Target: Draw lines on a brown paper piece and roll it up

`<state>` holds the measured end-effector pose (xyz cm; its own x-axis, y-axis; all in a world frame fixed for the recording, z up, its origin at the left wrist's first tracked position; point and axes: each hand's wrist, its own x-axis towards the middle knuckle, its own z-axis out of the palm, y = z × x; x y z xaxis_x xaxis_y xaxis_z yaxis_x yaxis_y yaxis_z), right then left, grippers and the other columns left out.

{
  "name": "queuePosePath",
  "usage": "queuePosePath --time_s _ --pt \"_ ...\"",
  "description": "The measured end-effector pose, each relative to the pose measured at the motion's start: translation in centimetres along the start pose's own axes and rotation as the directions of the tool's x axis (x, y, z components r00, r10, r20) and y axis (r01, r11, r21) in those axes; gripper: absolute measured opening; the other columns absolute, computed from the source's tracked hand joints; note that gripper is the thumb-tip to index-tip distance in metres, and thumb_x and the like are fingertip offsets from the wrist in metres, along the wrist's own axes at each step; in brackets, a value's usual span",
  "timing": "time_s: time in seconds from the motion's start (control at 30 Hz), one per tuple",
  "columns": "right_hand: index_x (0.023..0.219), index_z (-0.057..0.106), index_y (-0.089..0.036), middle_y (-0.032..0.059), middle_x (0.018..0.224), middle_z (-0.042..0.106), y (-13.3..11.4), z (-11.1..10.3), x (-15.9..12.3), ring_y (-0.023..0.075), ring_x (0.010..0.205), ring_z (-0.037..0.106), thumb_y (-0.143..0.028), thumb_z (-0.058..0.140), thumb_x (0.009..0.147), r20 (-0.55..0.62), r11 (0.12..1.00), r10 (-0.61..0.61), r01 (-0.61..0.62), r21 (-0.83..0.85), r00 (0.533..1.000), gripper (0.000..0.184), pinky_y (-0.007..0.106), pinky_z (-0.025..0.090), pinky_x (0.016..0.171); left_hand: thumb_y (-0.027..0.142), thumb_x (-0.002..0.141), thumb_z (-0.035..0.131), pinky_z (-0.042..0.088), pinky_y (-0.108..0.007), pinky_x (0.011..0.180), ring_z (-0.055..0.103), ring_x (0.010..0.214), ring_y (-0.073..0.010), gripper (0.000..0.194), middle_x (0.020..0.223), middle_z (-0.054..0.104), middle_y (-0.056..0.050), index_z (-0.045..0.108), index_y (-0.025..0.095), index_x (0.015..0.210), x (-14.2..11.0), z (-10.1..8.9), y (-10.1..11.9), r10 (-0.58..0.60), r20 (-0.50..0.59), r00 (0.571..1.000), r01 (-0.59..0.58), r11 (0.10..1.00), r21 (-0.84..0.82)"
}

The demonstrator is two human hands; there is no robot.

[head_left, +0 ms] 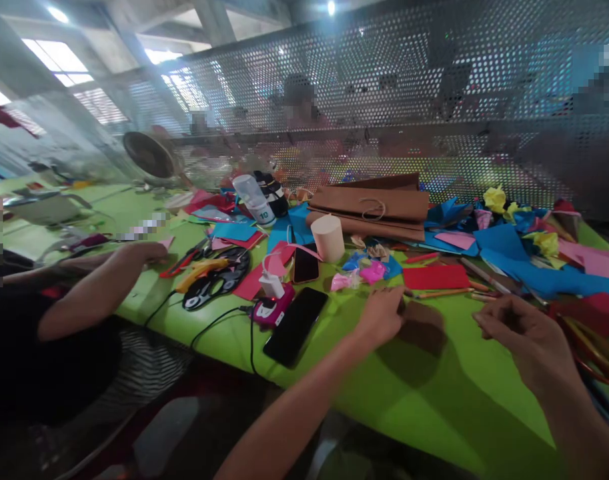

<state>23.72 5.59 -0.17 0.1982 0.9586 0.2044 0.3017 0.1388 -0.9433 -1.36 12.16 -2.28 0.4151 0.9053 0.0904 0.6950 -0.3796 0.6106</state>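
Note:
My left hand (381,315) is over the green table with its fingers bent and closed at the left edge of a small brown piece of paper (425,328). A dark shadow falls on the tabletop below that piece. To the right, my right hand (527,337) hovers with curled fingers, thumb and forefinger close together; anything between them is too small to make out. Just beyond my left hand lie small pink bows (371,271) and a blue one (354,260). Several pencils (441,293) and a red paper strip (435,277) lie between and beyond the hands.
A black phone (295,327) and a purple power socket (273,310) with cables are left of my arm. Behind stand a cream roll (328,238), folded brown paper (369,207) and a bottle (254,200). Another person's arm (91,287) rests at left. Perforated metal screen (394,100) stands behind.

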Motion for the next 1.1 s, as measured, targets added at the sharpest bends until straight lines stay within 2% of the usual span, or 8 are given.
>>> queuePosePath --time_s 0.13,0.27,0.33,0.4,0.57,0.8,0.97,1.1 --pt "0.075 0.059 -0.024 -0.0024 0.073 0.061 -0.6 -0.3 0.1 0.0140 0.065 0.057 -0.036 0.088 0.074 -0.163 0.982 0.001 0.029 0.187 0.987 0.031 0.026 0.048 0.061 0.007 0.082 0.068 0.050 -0.032 0.083 0.065 0.094 -0.0220 0.022 0.096 0.072 -0.005 0.072 0.018 0.100 -0.8 -0.7 0.6 0.040 -0.189 0.981 -0.080 0.974 -0.210" --pt "0.091 0.066 -0.024 -0.0017 0.076 0.066 -0.3 -1.0 0.9 0.0143 0.065 0.062 -0.032 0.093 0.065 -0.364 0.969 -0.034 0.120 0.216 0.931 0.038 0.025 0.051 0.059 0.010 0.092 0.061 0.049 -0.034 0.089 0.064 0.101 -0.0224 0.014 0.101 0.070 -0.007 0.071 0.019 0.097 -2.5 -1.1 1.4 0.176 -0.419 0.891 -0.255 0.956 -0.141" --pt "0.107 0.068 -0.025 -0.0001 0.082 0.069 0.2 -1.2 1.4 0.0153 0.068 0.065 -0.037 0.087 0.073 -0.309 0.991 -0.079 0.110 0.082 0.948 0.041 0.025 0.052 0.060 0.012 0.094 0.060 0.048 -0.039 0.093 0.063 0.104 -0.0238 0.018 0.106 0.071 -0.007 0.071 0.021 0.104 -3.8 -0.8 1.6 0.279 -0.342 0.897 -0.287 0.958 0.027" --pt "0.118 0.067 -0.024 0.0041 0.096 0.073 0.9 -1.3 1.7 0.0178 0.080 0.069 -0.042 0.075 0.086 -0.168 0.988 -0.129 0.113 -0.102 0.977 0.037 0.028 0.056 0.067 0.014 0.096 0.058 0.046 -0.042 0.095 0.064 0.104 -0.0243 0.020 0.111 0.072 -0.007 0.071 0.022 0.110 -5.3 -0.3 1.4 0.337 -0.151 0.929 -0.312 0.935 0.166" --pt "0.123 0.071 -0.024 0.0101 0.123 0.075 2.4 -0.3 2.7 0.0252 0.105 0.071 -0.035 0.059 0.097 0.093 0.870 -0.191 0.212 -0.444 0.977 0.031 0.039 0.055 0.093 0.046 0.096 0.067 0.044 -0.050 0.106 0.061 0.122 -0.0301 0.043 0.133 0.068 -0.010 0.065 0.024 0.132 -8.0 -0.1 0.8 0.316 0.178 0.932 -0.348 0.916 0.200" --pt "0.136 0.067 -0.021 0.0114 0.136 0.071 4.6 3.4 3.9 0.0306 0.124 0.065 -0.010 0.041 0.095 0.367 0.591 -0.241 0.436 -0.679 0.898 0.050 0.048 0.049 0.105 0.041 0.106 0.048 0.029 -0.056 0.124 0.042 0.150 -0.0266 0.041 0.160 0.049 -0.008 0.057 0.028 0.144 -6.8 -1.0 0.3 0.401 0.229 0.887 -0.442 0.881 0.170" --pt "0.124 0.070 -0.016 0.0165 0.112 0.072 4.3 3.9 3.2 0.0328 0.102 0.067 -0.010 0.040 0.096 0.412 0.379 -0.232 0.472 -0.796 0.881 0.041 0.043 0.048 0.081 0.043 0.105 0.052 0.032 -0.055 0.119 0.051 0.141 -0.0301 0.044 0.156 0.054 -0.010 0.055 0.027 0.145 -7.3 -0.5 0.7 0.359 0.264 0.895 -0.426 0.863 0.272" --pt "0.106 0.070 -0.018 0.0133 0.103 0.070 3.9 3.7 3.2 0.0279 0.089 0.066 -0.017 0.041 0.101 0.434 0.295 -0.228 0.487 -0.822 0.872 0.029 0.038 0.042 0.071 0.042 0.100 0.060 0.046 -0.051 0.102 0.063 0.117 -0.0328 0.051 0.136 0.065 -0.014 0.054 0.018 0.145 -8.5 -1.1 2.0 0.244 0.302 0.922 -0.351 0.855 0.382"
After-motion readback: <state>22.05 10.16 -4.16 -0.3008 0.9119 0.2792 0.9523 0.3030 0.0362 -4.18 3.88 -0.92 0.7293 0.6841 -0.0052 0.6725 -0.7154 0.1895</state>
